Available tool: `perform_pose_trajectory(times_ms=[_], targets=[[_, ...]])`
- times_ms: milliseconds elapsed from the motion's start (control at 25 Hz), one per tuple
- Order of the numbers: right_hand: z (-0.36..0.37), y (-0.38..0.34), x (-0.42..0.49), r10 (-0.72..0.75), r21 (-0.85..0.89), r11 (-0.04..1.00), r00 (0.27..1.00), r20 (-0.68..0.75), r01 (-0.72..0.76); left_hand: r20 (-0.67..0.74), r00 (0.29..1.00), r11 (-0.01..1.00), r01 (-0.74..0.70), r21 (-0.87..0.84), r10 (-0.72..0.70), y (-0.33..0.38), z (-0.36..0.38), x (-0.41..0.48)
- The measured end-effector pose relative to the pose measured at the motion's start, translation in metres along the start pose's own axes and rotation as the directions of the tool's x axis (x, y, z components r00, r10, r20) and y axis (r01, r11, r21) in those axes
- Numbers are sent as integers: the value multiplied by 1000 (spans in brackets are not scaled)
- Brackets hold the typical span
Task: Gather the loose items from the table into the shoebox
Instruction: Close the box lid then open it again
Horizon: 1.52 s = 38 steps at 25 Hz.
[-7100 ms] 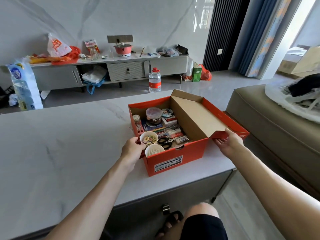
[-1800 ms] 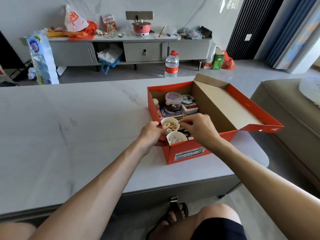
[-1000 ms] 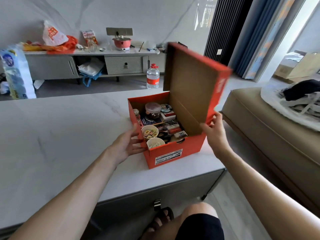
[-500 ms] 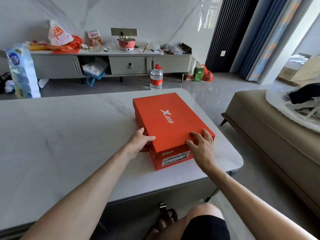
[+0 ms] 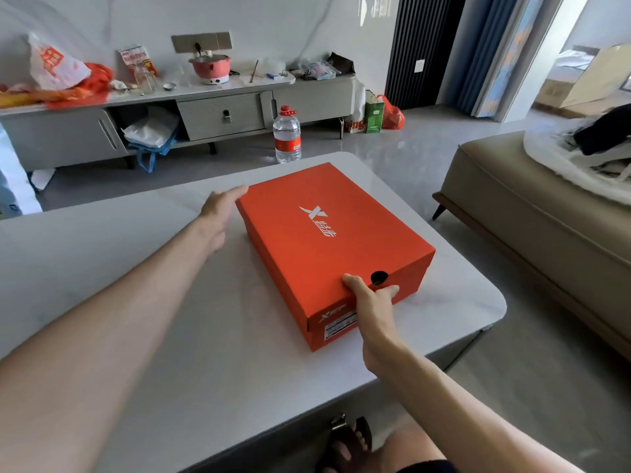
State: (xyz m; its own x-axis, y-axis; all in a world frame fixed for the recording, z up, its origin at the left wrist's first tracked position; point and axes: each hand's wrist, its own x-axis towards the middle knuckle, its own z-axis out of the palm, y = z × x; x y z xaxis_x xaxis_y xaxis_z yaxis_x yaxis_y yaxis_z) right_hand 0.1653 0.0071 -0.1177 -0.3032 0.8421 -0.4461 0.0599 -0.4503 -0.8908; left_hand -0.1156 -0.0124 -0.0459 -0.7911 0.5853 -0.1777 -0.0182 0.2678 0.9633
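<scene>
The right hand [image 5: 372,298] was laid on the near side of the orange shoebox [image 5: 327,240], thumb on its top edge, fingers flat beside 1 black hole [image 5: 379,277]. The shoebox was closed and set on the white table [image 5: 102,240]. The left hand [image 5: 222,206] was pressed, fingers straight, against its far left corner. Behind the shoebox, 1 water bottle [image 5: 287,134] was stood on the floor.

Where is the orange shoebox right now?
In the head view, the closed shoebox sits on the table, right of centre, between the left hand and right hand.
</scene>
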Motion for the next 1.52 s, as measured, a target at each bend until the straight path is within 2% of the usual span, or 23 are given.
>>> perform_pose_trajectory(times_ms=[80, 160, 240, 320, 480, 560, 640, 680, 840, 960, 1160, 1400, 1520], targets=[[-5, -6, 16, -23, 24, 999, 1000, 2, 23, -9, 1000, 984, -19, 176, 21, 1, 2, 34], [-10, -17, 36, -52, 58, 997, 999, 8, 51, 39, 997, 913, -72, 402, 62, -5, 1, 54], [-10, -29, 57, -62, 66, 996, 998, 25, 60, 41, 993, 868, -121, 481, 115, -13, -4, 67], [-3, -41, 73, -65, 66, 996, 997, 44, 62, -29, 990, 885, -109, 452, 136, -20, -15, 71], [13, -66, 100, -82, 78, 994, 992, 91, 75, -131, 991, 936, 62, 347, -17, -39, -51, 47], [23, -75, 100, -99, -58, 993, 992, 85, 104, -177, 984, 943, 83, 322, -26, -51, -65, 18], [29, -69, 85, -138, -263, 955, 990, 7, 135, -209, 978, 923, 106, 369, -29, -60, -73, -11], [29, -61, 71, -157, -305, 943, 987, -44, 137, -209, 977, 909, 113, 400, -30, -62, -74, -24], [16, -31, 27, -94, -204, 977, 988, -120, 69, -151, 988, 885, 100, 454, -34, -62, -76, -57], [11, -42, 39, -147, -180, 977, 976, -159, 118, -109, 994, 894, 69, 442, -23, -63, -68, -60], [36, -71, 115, -191, -261, 959, 934, -301, 112, 4, 999, 968, 40, 246, -43, -63, -44, -4], [76, -120, 225, -198, -251, 962, 910, -363, 109, -65, 994, 990, 99, 102, -92, -48, 6, 93], [80, -146, 267, -170, -213, 972, 929, -330, 102, -79, 985, 981, 163, 103, -155, -31, 35, 125]])
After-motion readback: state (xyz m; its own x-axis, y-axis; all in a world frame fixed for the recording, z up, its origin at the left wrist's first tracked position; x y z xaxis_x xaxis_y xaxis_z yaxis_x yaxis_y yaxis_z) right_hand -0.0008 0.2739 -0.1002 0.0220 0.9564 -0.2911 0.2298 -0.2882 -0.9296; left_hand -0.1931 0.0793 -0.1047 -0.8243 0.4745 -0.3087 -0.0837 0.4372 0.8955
